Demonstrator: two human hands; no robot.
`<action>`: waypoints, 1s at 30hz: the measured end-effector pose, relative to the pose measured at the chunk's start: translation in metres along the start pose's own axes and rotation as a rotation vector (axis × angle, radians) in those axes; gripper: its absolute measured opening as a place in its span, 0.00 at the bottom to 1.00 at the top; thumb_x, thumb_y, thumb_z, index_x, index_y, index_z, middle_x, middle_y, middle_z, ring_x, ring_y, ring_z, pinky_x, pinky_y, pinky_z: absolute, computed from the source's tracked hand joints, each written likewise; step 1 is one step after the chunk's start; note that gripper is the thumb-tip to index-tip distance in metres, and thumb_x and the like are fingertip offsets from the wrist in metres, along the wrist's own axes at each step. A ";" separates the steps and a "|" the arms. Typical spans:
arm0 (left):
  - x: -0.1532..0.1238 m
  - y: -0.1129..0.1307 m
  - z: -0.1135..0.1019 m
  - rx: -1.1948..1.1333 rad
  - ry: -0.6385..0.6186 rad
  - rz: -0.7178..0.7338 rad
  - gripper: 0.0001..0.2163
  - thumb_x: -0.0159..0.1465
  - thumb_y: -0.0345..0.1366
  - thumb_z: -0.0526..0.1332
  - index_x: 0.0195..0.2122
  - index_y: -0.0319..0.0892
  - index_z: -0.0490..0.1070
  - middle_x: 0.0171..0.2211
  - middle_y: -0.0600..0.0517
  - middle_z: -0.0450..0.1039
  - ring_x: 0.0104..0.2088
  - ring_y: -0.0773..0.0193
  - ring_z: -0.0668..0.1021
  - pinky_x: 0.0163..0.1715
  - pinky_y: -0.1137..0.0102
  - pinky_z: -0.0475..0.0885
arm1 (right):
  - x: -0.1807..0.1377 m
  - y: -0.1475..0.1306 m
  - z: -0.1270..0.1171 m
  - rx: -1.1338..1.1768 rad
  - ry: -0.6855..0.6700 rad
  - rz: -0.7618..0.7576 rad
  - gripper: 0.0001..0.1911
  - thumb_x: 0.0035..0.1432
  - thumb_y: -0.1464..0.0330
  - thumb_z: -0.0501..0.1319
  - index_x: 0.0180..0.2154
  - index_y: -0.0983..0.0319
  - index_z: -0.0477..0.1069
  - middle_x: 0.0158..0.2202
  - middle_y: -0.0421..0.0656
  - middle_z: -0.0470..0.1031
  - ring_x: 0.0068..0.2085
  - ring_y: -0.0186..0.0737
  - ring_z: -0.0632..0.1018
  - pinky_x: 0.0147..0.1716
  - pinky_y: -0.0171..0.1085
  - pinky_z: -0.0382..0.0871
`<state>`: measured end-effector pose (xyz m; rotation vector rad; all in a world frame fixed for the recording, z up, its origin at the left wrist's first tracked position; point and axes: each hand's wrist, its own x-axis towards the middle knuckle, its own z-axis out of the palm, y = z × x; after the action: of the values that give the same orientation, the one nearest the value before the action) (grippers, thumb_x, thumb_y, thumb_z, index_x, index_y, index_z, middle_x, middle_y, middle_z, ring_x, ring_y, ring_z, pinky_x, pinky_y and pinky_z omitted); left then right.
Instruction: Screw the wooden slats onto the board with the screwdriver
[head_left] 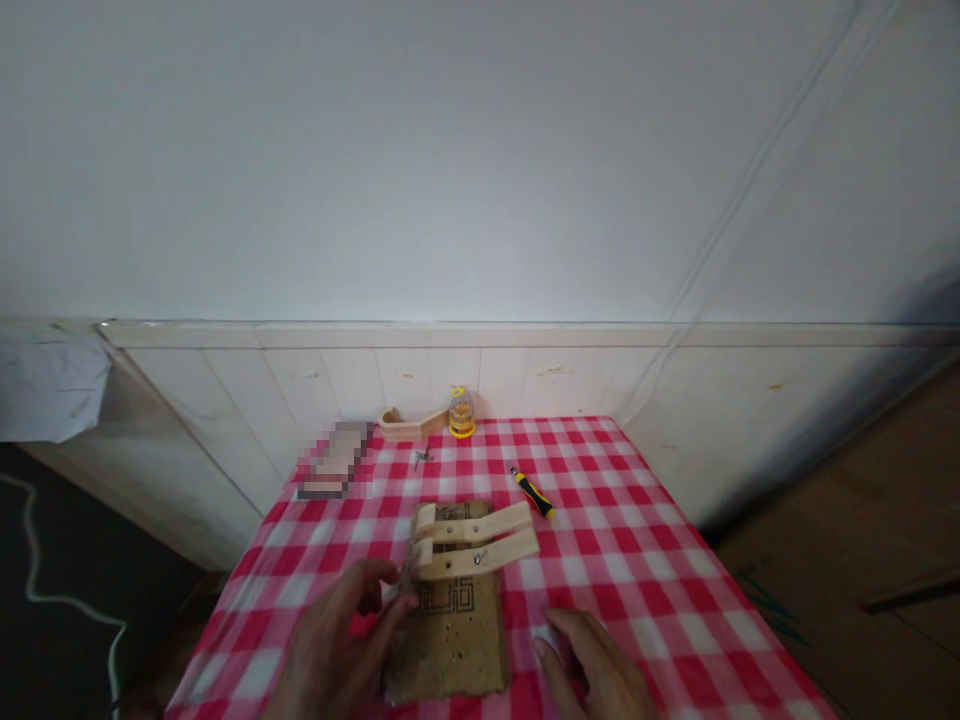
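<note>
My left hand (337, 640) is at the left edge of a worn brown block (457, 660) with dark printed marks and small holes. Its thumb and index finger are apart, close to the end of a pale wooden piece; whether they touch it I cannot tell. That wooden piece (480, 550) lies across the block, with two long arms pointing right and a screw (478, 560) standing in the nearer arm. Right of the block, my right hand (600, 665) rests low over the cloth, fingers bent and thumb apart from the index finger, with nothing visible in it.
A yellow and black screwdriver (532, 493) lies beyond the wooden piece. Farther back are small screws (423, 458), a curved wooden part (405, 430) and a yellow-based clear container (462, 415). A blurred flat object (337, 460) lies at left on the checked tablecloth (630, 560).
</note>
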<state>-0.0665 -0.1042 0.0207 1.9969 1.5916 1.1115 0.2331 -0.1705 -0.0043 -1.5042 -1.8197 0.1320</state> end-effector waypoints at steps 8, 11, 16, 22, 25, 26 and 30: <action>-0.032 0.025 0.043 0.190 -0.146 0.598 0.17 0.62 0.43 0.71 0.50 0.45 0.73 0.48 0.45 0.80 0.47 0.49 0.83 0.46 0.61 0.82 | 0.003 0.009 -0.009 -0.136 -0.019 -0.040 0.13 0.69 0.70 0.56 0.47 0.61 0.78 0.44 0.49 0.84 0.43 0.48 0.86 0.45 0.43 0.84; -0.024 0.024 0.049 0.293 -0.137 0.623 0.20 0.58 0.39 0.73 0.50 0.45 0.74 0.52 0.44 0.79 0.52 0.44 0.81 0.52 0.53 0.80 | 0.012 0.009 -0.012 -0.109 -0.050 -0.017 0.13 0.68 0.71 0.56 0.47 0.61 0.78 0.43 0.49 0.84 0.42 0.47 0.86 0.41 0.42 0.84; -0.013 0.022 0.040 0.373 -0.216 0.551 0.18 0.59 0.31 0.70 0.50 0.47 0.76 0.55 0.47 0.79 0.55 0.45 0.80 0.57 0.54 0.76 | 0.056 0.012 -0.025 -0.121 -0.087 0.019 0.15 0.67 0.73 0.54 0.47 0.62 0.79 0.42 0.50 0.83 0.41 0.48 0.85 0.42 0.43 0.81; 0.003 0.044 0.022 0.306 -0.412 0.321 0.14 0.58 0.28 0.66 0.46 0.45 0.78 0.53 0.46 0.79 0.54 0.48 0.79 0.56 0.57 0.73 | 0.112 0.016 -0.021 -0.152 -0.172 0.078 0.14 0.66 0.73 0.57 0.48 0.61 0.79 0.44 0.49 0.83 0.44 0.47 0.84 0.43 0.40 0.76; 0.019 0.060 0.022 0.241 -0.447 0.206 0.11 0.59 0.32 0.66 0.43 0.43 0.76 0.48 0.45 0.80 0.49 0.50 0.80 0.49 0.62 0.74 | 0.127 0.021 -0.012 -0.166 -0.160 0.087 0.13 0.65 0.74 0.57 0.46 0.62 0.79 0.43 0.49 0.83 0.43 0.47 0.83 0.41 0.39 0.74; 0.025 0.065 0.025 0.228 -0.434 0.162 0.11 0.62 0.33 0.63 0.46 0.43 0.75 0.48 0.45 0.80 0.48 0.51 0.81 0.47 0.63 0.74 | 0.131 0.022 -0.009 -0.174 -0.151 0.090 0.13 0.65 0.75 0.57 0.45 0.62 0.79 0.43 0.49 0.82 0.44 0.47 0.82 0.42 0.39 0.73; 0.049 0.081 0.044 0.186 -0.384 -0.080 0.13 0.71 0.36 0.56 0.54 0.41 0.71 0.41 0.45 0.83 0.42 0.54 0.84 0.39 0.67 0.72 | 0.144 0.030 0.005 -0.218 -0.107 0.103 0.10 0.66 0.73 0.58 0.44 0.62 0.77 0.46 0.52 0.80 0.47 0.49 0.80 0.46 0.41 0.72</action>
<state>0.0226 -0.0743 0.0664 2.0846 1.5945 0.5233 0.2516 -0.0334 0.0455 -1.7741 -1.8897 0.0657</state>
